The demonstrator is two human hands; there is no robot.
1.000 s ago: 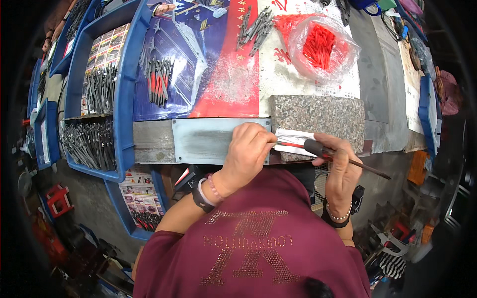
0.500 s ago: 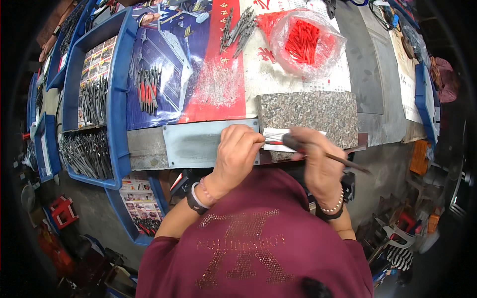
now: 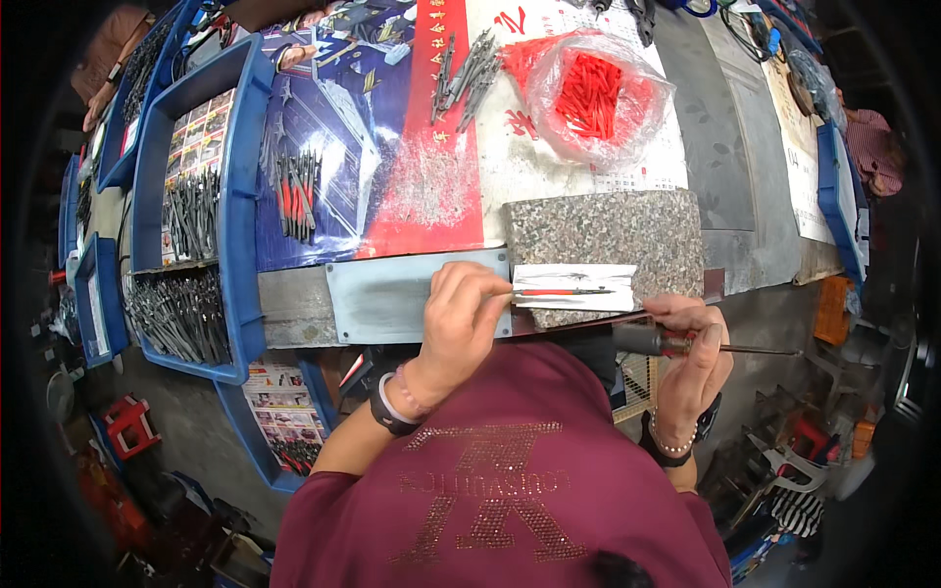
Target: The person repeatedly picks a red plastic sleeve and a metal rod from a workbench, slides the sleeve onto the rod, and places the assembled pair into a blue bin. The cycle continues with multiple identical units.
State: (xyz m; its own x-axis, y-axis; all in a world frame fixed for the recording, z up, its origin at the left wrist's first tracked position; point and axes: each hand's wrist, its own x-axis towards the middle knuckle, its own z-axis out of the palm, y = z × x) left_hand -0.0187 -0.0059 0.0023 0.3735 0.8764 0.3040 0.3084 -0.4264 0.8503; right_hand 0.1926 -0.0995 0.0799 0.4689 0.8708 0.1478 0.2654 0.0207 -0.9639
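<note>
My left hand (image 3: pixel 461 314) pinches the left end of a slim dark piece with a red strip (image 3: pixel 564 292). That piece lies along a white folded pad (image 3: pixel 620 275) on a speckled stone block (image 3: pixel 608 227). To the right, off the block's front edge, my right hand (image 3: pixel 694 358) is wrapped around a screwdriver (image 3: pixel 639 339). Its dark handle end points left toward the pad, and its long shaft sticks out to the right. The handle is apart from the slim piece.
A plastic bag of red strips (image 3: pixel 590 96) stands behind the block. Loose grey slim pieces (image 3: pixel 472 78) and a red-and-black bunch (image 3: pixel 297 196) lie on the table. Blue bins (image 3: pixel 238 216) with dark pieces line the left side. A grey metal plate (image 3: pixel 382 302) adjoins the block.
My right hand has drawn the screwdriver right and toward me, away from the slim piece, uncovering the pad. My left hand keeps its pinch at nearly the same place.
</note>
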